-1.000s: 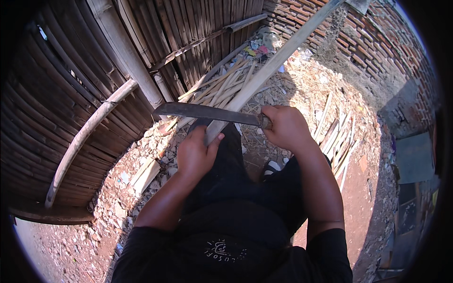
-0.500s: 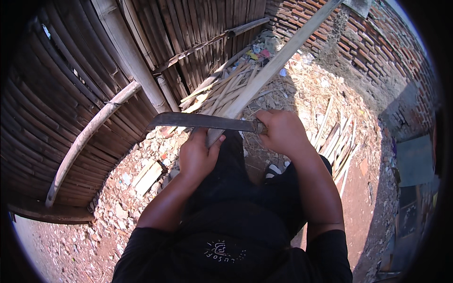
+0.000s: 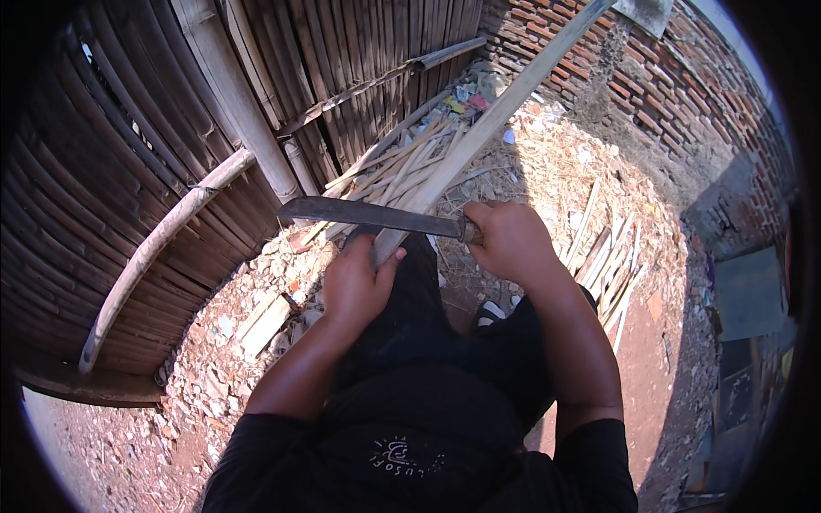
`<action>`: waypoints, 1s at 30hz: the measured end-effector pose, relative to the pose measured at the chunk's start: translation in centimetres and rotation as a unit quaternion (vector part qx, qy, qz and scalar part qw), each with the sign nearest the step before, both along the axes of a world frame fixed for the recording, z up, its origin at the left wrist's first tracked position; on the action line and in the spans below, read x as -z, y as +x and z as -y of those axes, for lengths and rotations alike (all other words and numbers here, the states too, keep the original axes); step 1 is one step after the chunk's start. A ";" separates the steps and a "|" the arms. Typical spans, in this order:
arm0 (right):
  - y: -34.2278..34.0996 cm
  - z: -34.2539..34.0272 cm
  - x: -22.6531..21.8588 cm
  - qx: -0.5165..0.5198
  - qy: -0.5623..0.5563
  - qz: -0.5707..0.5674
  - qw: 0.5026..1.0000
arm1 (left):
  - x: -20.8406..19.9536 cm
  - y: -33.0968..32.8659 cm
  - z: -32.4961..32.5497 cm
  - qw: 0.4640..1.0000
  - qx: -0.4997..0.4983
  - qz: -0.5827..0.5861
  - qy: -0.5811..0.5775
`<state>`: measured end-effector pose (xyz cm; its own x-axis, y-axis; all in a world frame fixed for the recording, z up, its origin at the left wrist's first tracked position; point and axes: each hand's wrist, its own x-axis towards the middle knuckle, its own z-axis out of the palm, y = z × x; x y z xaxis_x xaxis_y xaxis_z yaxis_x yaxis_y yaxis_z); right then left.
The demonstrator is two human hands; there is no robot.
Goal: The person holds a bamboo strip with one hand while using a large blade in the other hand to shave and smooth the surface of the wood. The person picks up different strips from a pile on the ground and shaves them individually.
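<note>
A long pale strip, bamboo or wood [image 3: 487,128], slants from my lap up toward the brick wall at the far right. My left hand [image 3: 357,278] is closed round its near end, thumb on the right side. In my right hand [image 3: 510,241] is the handle of a machete [image 3: 368,215], wrapped by my fingers. Its dark, wide blade points left and lies across the strip, just beyond my left hand. Whether the edge bites into the strip I cannot tell.
A bamboo-slat wall [image 3: 111,188] with a thick post [image 3: 235,103] stands close on the left. Cut sticks [image 3: 410,167] lie in a pile ahead, more strips [image 3: 614,265] to the right. Beyond is a brick wall [image 3: 658,85]. Rubble and shavings cover the ground.
The machete's tip has dropped slightly and shifted a little to the right, tilting the blade more. Both hands keep their grip in nearly the same place.
</note>
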<state>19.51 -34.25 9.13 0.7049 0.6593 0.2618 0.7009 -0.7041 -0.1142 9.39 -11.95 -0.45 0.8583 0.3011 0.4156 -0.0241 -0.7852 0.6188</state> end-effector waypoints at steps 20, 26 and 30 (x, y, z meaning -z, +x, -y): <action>0.6 1.1 0.6 0.008 -0.019 -0.002 1.000 | 0.5 -1.3 -0.5 1.000 0.012 -0.006 -0.008; 0.4 0.5 0.2 -0.016 -0.040 -0.018 0.999 | 1.0 -1.6 -0.7 1.000 0.016 -0.014 -0.016; 0.4 0.7 0.6 -0.010 -0.045 -0.019 0.999 | 1.5 -1.5 -0.7 1.000 0.022 -0.003 -0.017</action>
<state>19.93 -34.99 8.50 0.6990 0.6938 0.1734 0.7120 -0.6979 -0.0775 7.90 -11.25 -1.94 0.8738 0.2768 0.3997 -0.0540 -0.7618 0.6456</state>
